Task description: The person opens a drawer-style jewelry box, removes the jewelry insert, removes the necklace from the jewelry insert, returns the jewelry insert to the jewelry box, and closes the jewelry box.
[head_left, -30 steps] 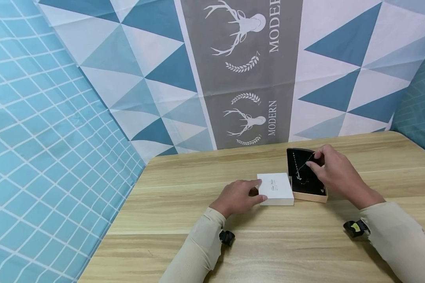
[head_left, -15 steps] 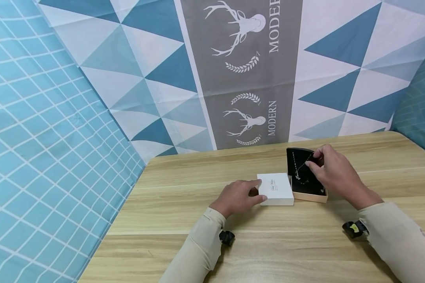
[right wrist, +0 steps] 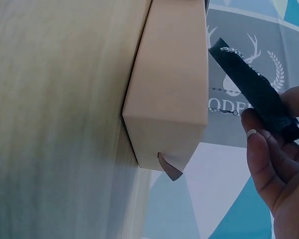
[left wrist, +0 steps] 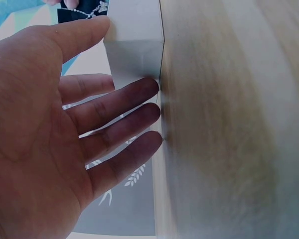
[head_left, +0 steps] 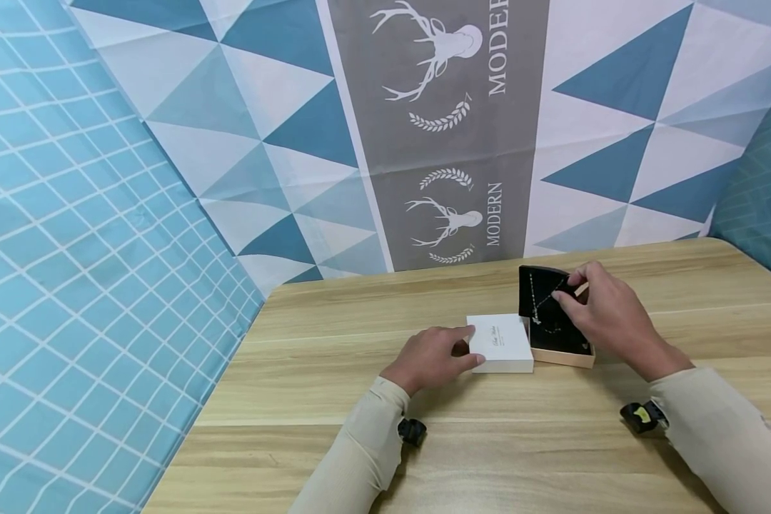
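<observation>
A white box sleeve [head_left: 500,343] with printed lettering lies on the table. A peach drawer [head_left: 562,358] with a black interior is pulled out to its right; the right wrist view shows its ribbon tab [right wrist: 170,168]. My left hand [head_left: 432,358] touches the sleeve's left end with thumb and straight fingertips. My right hand [head_left: 617,314] pinches a black jewelry box insert [right wrist: 251,87] between thumb and fingers, tilted above the drawer's far side. A silver necklace [head_left: 535,314] hangs across the insert, and chain ends dangle below it in the right wrist view.
The wooden table [head_left: 334,385] has its far edge against a patterned cloth backdrop [head_left: 450,143]. A blue checked cloth [head_left: 90,285] runs along the left side. A small black camera [head_left: 412,432] is strapped at the left wrist, another [head_left: 644,416] at the right.
The black insert with the necklace has shifted slightly up and to the left, and my right hand a little leftward with it. My left hand and the sleeve stay put.
</observation>
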Motion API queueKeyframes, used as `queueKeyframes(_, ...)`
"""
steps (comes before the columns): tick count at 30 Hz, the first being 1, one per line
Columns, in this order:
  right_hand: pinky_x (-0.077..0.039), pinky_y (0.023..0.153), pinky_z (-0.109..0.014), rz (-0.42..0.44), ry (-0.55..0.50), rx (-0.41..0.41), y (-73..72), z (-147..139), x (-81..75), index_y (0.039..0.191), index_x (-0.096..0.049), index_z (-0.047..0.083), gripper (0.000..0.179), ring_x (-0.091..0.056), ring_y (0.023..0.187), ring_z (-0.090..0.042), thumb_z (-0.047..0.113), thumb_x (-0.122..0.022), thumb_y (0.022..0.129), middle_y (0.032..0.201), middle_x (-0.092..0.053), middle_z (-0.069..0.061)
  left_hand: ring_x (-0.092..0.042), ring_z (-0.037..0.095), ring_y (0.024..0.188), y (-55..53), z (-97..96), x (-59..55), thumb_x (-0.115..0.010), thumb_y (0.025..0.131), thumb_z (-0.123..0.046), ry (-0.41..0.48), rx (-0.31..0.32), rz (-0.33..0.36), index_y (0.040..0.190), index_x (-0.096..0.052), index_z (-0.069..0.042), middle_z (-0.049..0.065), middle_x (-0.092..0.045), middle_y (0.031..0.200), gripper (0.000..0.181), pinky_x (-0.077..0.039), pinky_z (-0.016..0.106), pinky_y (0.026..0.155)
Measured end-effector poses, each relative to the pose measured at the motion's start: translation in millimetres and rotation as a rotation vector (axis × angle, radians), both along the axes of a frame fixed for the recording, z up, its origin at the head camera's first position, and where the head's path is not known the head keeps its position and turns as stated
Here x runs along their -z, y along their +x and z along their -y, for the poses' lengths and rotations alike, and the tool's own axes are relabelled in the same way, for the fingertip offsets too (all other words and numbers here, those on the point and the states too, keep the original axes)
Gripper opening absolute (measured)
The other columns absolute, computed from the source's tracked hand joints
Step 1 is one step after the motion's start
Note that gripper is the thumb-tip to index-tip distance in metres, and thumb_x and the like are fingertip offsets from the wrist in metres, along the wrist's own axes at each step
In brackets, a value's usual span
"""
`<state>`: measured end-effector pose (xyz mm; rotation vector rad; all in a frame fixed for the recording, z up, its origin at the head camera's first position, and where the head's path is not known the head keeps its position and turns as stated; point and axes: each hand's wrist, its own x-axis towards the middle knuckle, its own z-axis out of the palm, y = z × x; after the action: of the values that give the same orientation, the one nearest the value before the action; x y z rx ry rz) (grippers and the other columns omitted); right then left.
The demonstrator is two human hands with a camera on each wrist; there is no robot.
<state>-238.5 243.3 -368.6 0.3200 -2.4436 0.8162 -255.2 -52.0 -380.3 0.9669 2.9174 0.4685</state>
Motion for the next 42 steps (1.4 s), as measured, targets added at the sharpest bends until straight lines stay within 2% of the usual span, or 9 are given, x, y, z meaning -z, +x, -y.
queueKeyframes(2, -0.049, 0.061, -0.046, -0.006, -0.001, -0.002, 0.1, 0, -0.2, 0.106, -0.052, -0.001, 0.029, -0.067, 0.075, -0.033, 0.012, -0.074, 0.092, 0.092, -0.064, -0.021, -0.062, 0.009, 0.108, 0.5, 0.2, 0.0, -0.061, 0.098, -0.050, -0.003, -0.007, 0.003, 0.145, -0.055, -0.023, -0.005, -0.068, 0.123, 0.055, -0.049, 0.032, 0.092)
queueKeyframes(11, -0.049, 0.062, -0.047, -0.017, 0.000, -0.012, -0.8, 3, -0.8, 0.106, -0.052, -0.001, 0.030, -0.067, 0.076, -0.033, 0.013, -0.074, 0.091, 0.093, -0.064, -0.021, -0.060, 0.008, 0.092, 0.2, 0.8, -0.3, -0.062, 0.098, -0.047, 0.010, 0.008, 0.004, 0.140, -0.060, -0.022, -0.006, -0.070, 0.107, 0.049, -0.049, 0.030, 0.083)
queueKeyframes(26, -0.045, 0.059, -0.042, -0.063, 0.001, 0.007, 3.3, 5, -5.9, 0.103, -0.053, -0.002, 0.029, -0.064, 0.072, -0.030, 0.012, -0.075, 0.089, 0.087, -0.065, -0.018, -0.062, 0.008, 0.106, 0.4, -0.4, -0.6, -0.061, 0.098, -0.049, -0.004, 0.001, -0.002, 0.145, -0.056, -0.021, -0.005, -0.069, 0.121, 0.055, -0.050, 0.031, 0.091)
queueKeyframes(37, -0.044, 0.059, -0.040, -0.115, -0.017, 0.005, 4.9, 7, -9.2, 0.100, -0.054, -0.001, 0.027, -0.064, 0.070, -0.027, 0.012, -0.075, 0.088, 0.087, -0.064, -0.016, -0.063, 0.008, 0.102, 0.1, 0.2, -0.6, -0.061, 0.098, -0.047, 0.001, 0.012, 0.004, 0.144, -0.056, -0.021, -0.007, -0.071, 0.113, 0.053, -0.050, 0.030, 0.088)
queueKeyframes(42, -0.045, 0.059, -0.039, -0.135, -0.017, 0.009, 6.7, 7, -11.7, 0.100, -0.054, -0.001, 0.027, -0.063, 0.069, -0.025, 0.012, -0.075, 0.088, 0.083, -0.064, -0.013, -0.063, 0.008, 0.104, 0.1, 0.1, -0.3, -0.061, 0.098, -0.048, -0.001, 0.010, 0.003, 0.145, -0.056, -0.021, -0.007, -0.070, 0.116, 0.054, -0.050, 0.031, 0.089)
